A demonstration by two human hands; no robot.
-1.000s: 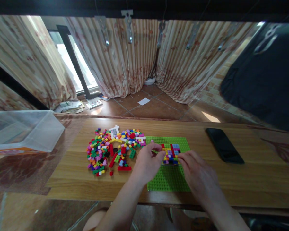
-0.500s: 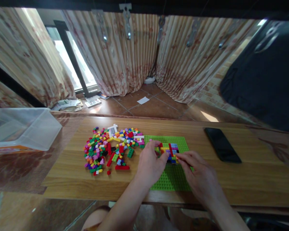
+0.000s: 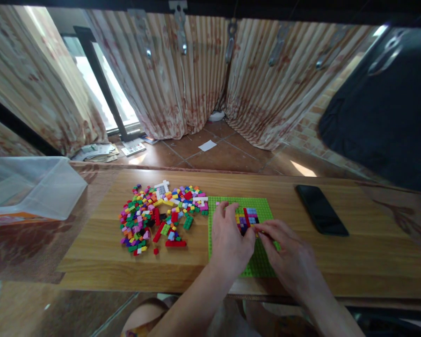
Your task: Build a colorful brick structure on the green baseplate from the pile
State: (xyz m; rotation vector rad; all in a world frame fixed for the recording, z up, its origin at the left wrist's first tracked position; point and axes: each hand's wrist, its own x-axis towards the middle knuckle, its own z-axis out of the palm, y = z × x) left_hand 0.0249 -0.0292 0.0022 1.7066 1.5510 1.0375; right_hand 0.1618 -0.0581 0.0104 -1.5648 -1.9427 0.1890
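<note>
A green studded baseplate [image 3: 263, 208] lies on the wooden table [image 3: 372, 262]. On it stands a small block of joined bricks [image 3: 248, 218] in red, yellow, purple, pink and blue. My left hand [image 3: 229, 238] rests on the plate's left half, its fingers spread and their tips against the block's left side. My right hand [image 3: 289, 255] comes in from the right with thumb and forefinger pinched at the block's near edge; what they pinch is too small to name. A heap of loose coloured bricks [image 3: 157, 215] lies left of the plate.
A black phone [image 3: 321, 209] lies on the table to the right. A clear plastic bin [image 3: 28, 187] stands at the far left. Curtains hang beyond the table, above a tiled floor with papers, and a dark cloth hangs at upper right.
Both hands have slid a little nearer to me along the brick block. My left fingers have spread out over the plate, and my right fingertips have closed in at the block's near edge.
</note>
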